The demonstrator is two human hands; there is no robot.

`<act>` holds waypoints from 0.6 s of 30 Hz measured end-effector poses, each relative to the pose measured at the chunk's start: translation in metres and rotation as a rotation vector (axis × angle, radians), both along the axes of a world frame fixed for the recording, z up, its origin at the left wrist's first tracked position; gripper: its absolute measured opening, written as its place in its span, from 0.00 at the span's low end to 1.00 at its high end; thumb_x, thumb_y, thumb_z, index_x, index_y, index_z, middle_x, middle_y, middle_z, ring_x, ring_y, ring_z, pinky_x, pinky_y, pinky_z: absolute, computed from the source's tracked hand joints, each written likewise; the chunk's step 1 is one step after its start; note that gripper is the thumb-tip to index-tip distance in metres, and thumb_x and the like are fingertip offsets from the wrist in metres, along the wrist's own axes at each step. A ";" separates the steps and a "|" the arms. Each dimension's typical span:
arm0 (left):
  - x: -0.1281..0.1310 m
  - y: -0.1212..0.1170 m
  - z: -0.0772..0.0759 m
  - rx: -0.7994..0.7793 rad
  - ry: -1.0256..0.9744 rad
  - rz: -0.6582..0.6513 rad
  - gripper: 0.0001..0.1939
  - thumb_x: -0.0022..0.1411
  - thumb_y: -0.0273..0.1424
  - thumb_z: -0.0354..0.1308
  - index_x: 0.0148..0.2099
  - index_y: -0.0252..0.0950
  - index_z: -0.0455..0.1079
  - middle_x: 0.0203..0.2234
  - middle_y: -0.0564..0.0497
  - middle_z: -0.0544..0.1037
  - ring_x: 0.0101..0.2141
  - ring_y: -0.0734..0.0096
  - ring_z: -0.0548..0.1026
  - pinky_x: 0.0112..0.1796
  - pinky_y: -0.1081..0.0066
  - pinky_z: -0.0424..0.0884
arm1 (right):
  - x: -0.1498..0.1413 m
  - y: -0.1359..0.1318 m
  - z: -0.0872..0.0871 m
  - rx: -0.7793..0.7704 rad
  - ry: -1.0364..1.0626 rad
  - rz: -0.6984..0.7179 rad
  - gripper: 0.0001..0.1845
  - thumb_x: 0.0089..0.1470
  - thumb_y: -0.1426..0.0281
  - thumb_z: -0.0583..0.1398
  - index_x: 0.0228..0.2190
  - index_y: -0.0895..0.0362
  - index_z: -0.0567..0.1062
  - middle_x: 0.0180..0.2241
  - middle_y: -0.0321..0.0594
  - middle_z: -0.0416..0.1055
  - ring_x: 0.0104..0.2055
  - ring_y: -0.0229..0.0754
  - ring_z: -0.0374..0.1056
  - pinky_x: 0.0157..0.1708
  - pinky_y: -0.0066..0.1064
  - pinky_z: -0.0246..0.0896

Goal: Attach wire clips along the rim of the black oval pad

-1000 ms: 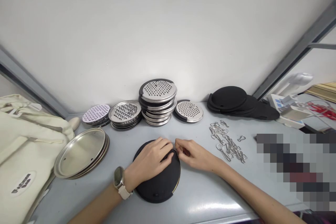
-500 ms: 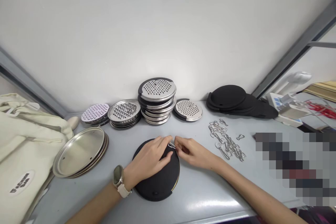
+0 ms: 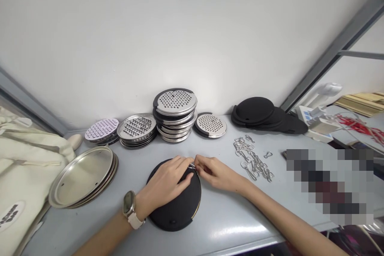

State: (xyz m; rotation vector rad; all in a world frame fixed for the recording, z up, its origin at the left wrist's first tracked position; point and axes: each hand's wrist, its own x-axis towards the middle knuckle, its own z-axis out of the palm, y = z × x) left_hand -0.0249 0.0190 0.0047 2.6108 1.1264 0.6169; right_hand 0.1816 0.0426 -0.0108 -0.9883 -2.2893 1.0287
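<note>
A black round cover (image 3: 177,208) lies on the table in front of me, with a thin gold-coloured edge showing at its right side. My left hand (image 3: 169,180) rests across it, the fingers bent over its far rim and the thumb on top. At the upper right rim, my right hand (image 3: 213,173) pinches a small silver snap-hook clip (image 3: 191,166) between thumb and fingers. The clip's other end reaches to the left index finger. Whether it passes through a hole in the cover is hidden by my fingers. Loose snap hooks (image 3: 255,162) lie to the right.
Along the wall stand a tall stack of round metal graters (image 3: 177,104), a lower grater stack (image 3: 138,128), a single grater (image 3: 211,125) and black covers (image 3: 255,110). Metal discs (image 3: 82,176) and a cream bag (image 3: 18,168) are at left. The table's front edge (image 3: 249,244) is near.
The view has shifted slightly, so the things on the table sit a little further left. The clip is now more covered by my fingers, with both hands still at the cover's rim.
</note>
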 end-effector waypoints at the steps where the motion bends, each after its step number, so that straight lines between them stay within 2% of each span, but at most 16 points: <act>1: 0.000 0.000 0.000 -0.003 -0.003 -0.004 0.12 0.67 0.29 0.48 0.52 0.38 0.63 0.40 0.48 0.73 0.42 0.64 0.72 0.42 0.64 0.70 | 0.000 0.000 0.000 -0.001 -0.003 -0.004 0.05 0.58 0.74 0.50 0.30 0.55 0.62 0.21 0.28 0.57 0.23 0.33 0.53 0.24 0.25 0.48; 6: 0.000 0.000 0.002 -0.038 -0.001 -0.015 0.06 0.67 0.27 0.48 0.44 0.37 0.65 0.38 0.49 0.71 0.40 0.66 0.71 0.41 0.65 0.69 | 0.000 0.000 0.000 -0.015 -0.028 -0.015 0.08 0.61 0.70 0.50 0.29 0.56 0.62 0.21 0.28 0.58 0.22 0.33 0.53 0.23 0.25 0.48; 18: 0.000 0.000 0.001 -0.033 0.000 0.021 0.04 0.65 0.28 0.49 0.42 0.37 0.63 0.37 0.50 0.68 0.38 0.67 0.70 0.39 0.67 0.70 | -0.001 0.000 -0.001 0.057 -0.064 -0.013 0.11 0.64 0.67 0.47 0.30 0.55 0.61 0.25 0.32 0.61 0.25 0.36 0.56 0.26 0.27 0.51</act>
